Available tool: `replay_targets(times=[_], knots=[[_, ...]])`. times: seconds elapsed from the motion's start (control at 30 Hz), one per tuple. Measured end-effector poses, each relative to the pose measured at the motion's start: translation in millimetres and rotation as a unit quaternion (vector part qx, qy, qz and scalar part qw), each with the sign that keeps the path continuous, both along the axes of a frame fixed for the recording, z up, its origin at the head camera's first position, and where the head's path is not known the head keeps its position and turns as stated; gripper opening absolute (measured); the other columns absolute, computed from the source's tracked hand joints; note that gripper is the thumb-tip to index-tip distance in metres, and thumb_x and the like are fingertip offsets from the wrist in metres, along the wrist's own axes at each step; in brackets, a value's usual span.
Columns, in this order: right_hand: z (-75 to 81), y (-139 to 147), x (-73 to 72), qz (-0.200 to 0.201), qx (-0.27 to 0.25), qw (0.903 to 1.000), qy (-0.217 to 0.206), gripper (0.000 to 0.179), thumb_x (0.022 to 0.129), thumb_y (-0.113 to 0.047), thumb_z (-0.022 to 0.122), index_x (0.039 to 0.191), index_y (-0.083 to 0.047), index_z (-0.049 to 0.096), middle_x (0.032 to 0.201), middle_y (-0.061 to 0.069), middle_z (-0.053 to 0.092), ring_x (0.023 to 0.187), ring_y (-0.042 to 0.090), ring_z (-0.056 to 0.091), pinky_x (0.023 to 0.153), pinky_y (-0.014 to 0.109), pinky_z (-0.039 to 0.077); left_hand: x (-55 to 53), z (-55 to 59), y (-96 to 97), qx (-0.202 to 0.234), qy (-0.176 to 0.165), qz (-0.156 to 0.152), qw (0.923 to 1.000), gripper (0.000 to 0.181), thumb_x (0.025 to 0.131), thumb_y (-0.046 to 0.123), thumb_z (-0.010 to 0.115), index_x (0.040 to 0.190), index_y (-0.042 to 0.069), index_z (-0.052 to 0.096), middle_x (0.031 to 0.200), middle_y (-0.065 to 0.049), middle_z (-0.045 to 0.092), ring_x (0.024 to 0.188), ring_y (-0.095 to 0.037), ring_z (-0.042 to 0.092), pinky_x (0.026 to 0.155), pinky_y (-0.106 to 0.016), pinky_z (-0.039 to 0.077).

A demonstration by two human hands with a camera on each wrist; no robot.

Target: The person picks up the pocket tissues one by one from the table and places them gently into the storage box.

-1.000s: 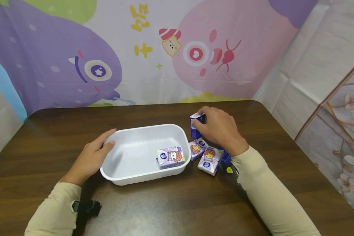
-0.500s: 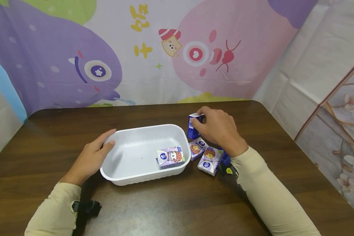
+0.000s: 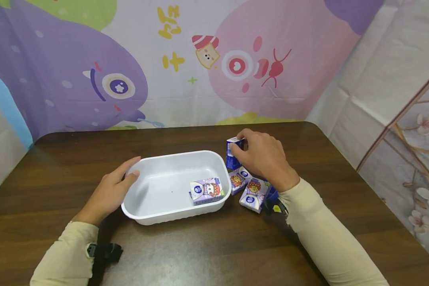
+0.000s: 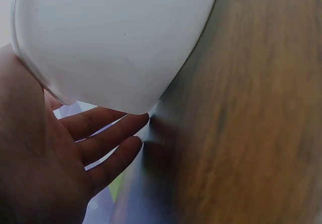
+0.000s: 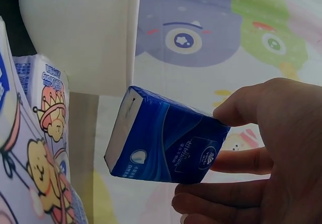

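My left hand point(image 3: 109, 188) grips the left end of a white plastic basin point(image 3: 153, 216), thumb over the rim. In the left wrist view, its other fingers point(image 4: 113, 166) lie along the outside of the wall. Past the basin's far right corner, my right hand point(image 3: 264, 157) pinches a blue pocket tissue pack point(image 5: 171, 138) between thumb and fingers, upright in the head view. Whether the pack touches the table cannot be told. Inside the basin, at its right end, lies a purple-and-white tissue pack point(image 3: 206, 190) with a cartoon print.
Two more cartoon tissue packs point(image 3: 240, 179) point(image 3: 254, 194) lie right of the basin, the nearer one partly over something blue point(image 3: 273, 193). A printed cloth point(image 3: 186, 95) hangs behind the brown table point(image 3: 186, 254). Black camera straps point(image 3: 105, 251) circle the wrists.
The blue tissue pack has turned slightly and shifted a little left toward the basin with my right hand. My left hand and the basin have stayed put.
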State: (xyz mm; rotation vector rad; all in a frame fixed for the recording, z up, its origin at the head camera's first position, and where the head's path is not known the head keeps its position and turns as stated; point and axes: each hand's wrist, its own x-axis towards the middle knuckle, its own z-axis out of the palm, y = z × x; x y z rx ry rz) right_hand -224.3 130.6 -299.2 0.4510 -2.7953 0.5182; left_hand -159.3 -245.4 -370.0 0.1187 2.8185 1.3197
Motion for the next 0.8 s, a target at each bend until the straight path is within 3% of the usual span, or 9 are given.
replay_targets(times=[0.37,0.8], knots=[[5.2,-2.2,4.1,0.003,-0.005,1.0000,0.001,0.042,0.094,-0.046,0.064,0.120,-0.013,0.067,0.098,0.005,0.071,0.077,0.019,0.061,0.066,0.038,0.052,-0.2,-0.7,-0.3,0.004,0.000,0.000,1.0000,0.063,0.105,0.053,0.040,0.160,0.024,0.030,0.157,-0.021,0.034,0.139,-0.044,0.037,0.104,-0.064,0.036],[4.6,-7.3,7.3,0.020,-0.009,0.9996,0.018,0.040,0.093,-0.045,0.067,0.118,-0.014,0.067,0.092,0.000,0.070,0.073,0.014,0.059,0.059,0.032,0.050,-0.2,-1.1,-0.6,0.002,0.005,0.000,1.0000,0.063,0.105,0.052,0.040,0.159,0.022,0.031,0.157,-0.021,0.035,0.139,-0.043,0.037,0.105,-0.064,0.035]])
